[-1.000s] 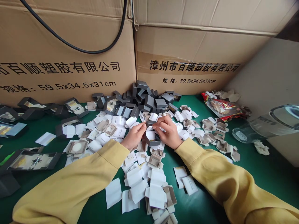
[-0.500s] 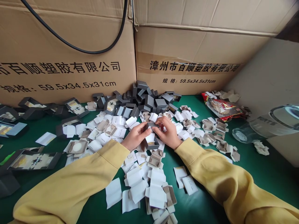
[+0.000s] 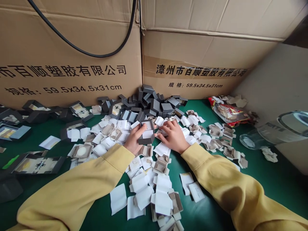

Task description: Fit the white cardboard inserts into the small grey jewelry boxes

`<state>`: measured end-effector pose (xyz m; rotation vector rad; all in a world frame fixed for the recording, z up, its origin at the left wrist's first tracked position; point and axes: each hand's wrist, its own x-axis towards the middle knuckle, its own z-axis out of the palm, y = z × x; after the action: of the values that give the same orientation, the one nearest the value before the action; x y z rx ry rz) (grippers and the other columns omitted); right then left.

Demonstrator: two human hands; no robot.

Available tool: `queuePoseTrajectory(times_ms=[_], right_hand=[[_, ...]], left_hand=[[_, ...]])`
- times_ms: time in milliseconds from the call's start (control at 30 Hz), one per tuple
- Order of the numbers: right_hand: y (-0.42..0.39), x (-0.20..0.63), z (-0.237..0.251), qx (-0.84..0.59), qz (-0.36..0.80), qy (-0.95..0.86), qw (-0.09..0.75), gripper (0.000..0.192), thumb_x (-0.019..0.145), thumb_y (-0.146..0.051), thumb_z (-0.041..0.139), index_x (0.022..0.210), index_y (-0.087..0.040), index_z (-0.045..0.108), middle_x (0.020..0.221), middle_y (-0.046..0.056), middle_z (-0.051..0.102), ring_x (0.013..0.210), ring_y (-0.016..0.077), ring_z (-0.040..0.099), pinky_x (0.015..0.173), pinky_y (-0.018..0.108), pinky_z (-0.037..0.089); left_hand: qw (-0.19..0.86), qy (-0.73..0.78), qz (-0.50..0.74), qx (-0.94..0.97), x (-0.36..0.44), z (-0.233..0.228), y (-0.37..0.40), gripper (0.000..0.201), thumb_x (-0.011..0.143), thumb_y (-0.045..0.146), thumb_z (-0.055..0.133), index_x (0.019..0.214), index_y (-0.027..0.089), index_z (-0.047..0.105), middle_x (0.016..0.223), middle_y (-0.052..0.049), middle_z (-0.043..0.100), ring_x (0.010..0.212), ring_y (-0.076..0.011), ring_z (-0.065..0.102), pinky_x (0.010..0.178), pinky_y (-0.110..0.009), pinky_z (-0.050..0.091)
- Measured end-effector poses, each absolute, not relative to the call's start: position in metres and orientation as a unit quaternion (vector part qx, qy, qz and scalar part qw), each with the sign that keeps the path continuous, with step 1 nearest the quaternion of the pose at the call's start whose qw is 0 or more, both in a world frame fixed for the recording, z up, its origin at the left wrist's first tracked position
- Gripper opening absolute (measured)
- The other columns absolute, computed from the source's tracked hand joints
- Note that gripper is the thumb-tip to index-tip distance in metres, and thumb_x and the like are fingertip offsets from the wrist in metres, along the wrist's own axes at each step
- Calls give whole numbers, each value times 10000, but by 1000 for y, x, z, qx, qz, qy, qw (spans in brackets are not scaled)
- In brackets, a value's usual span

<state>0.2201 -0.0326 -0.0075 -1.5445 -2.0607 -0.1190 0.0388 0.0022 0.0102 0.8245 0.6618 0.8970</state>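
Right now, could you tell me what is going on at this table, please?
A person in yellow sleeves works at a green table. The left hand grips a small grey box, while the right hand rests on white card inserts beside it. More inserts lie scattered around, and a pile of grey boxes sits against cardboard cartons behind.
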Motion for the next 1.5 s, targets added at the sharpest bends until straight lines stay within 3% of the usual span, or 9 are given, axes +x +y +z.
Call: queuePoseTrajectory(times_ms=[167, 367, 533, 700, 1000, 1200, 1500], right_hand=[[-32, 221, -9, -604, -64, -740, 291, 289, 892, -351, 443, 1055, -167, 594, 1087, 108, 560, 977, 259, 463, 824, 396, 402], [-25, 226, -15, -648, -56, -721, 239, 381, 837, -380, 528, 1151, -166, 546, 1144, 123, 560, 1011, 304, 459, 802, 420, 405], [-22, 227, -17, -606, -38, -720, 336, 280, 822, -315, 564, 1070, -185, 575, 1038, 112, 585, 950, 279, 504, 801, 413, 430], [-23, 225, -13, -535, -36, -734, 417, 268, 857, -300, 534, 1103, -193, 546, 1096, 110, 565, 1024, 263, 488, 878, 424, 416], [-28, 218, -9, -461, -24, -774, 433, 295, 866, -324, 540, 1134, -201, 530, 1102, 120, 576, 1033, 267, 497, 870, 456, 434], [-27, 218, -10, -440, 8, -785, 436, 334, 866, -373, 543, 1156, -209, 520, 1113, 125, 578, 1050, 259, 522, 890, 455, 450], [-29, 218, -8, -429, 41, -782, 450, 416, 838, -394, 581, 1212, -233, 496, 1134, 113, 596, 1052, 250, 554, 899, 438, 473]], left_hand=[[778, 297, 417, 363, 39, 8, 4, 319, 814, 332, 577, 1066, 140, 606, 1054, -111, 668, 936, -228, 644, 773, -327, 538], [781, 307, 412, 356, 38, 11, 3, 336, 815, 335, 574, 1071, 120, 607, 1013, -120, 682, 846, -202, 656, 731, -306, 533], [780, 319, 398, 364, 38, 11, 4, 321, 816, 366, 559, 1016, 125, 632, 991, -113, 692, 810, -199, 663, 653, -272, 508], [762, 303, 437, 369, 40, 7, 3, 372, 812, 423, 543, 1017, 130, 645, 1040, -104, 679, 991, -222, 614, 785, -290, 487], [778, 290, 408, 381, 38, 6, 4, 324, 832, 416, 519, 1012, 174, 636, 978, -62, 677, 934, -209, 613, 770, -316, 497], [784, 312, 383, 377, 39, 7, 4, 331, 799, 367, 580, 1024, 131, 635, 890, -70, 689, 842, -220, 639, 723, -317, 499], [797, 296, 390, 353, 38, 4, 5, 304, 786, 370, 589, 976, 143, 658, 928, -71, 692, 948, -245, 623, 833, -363, 496]])
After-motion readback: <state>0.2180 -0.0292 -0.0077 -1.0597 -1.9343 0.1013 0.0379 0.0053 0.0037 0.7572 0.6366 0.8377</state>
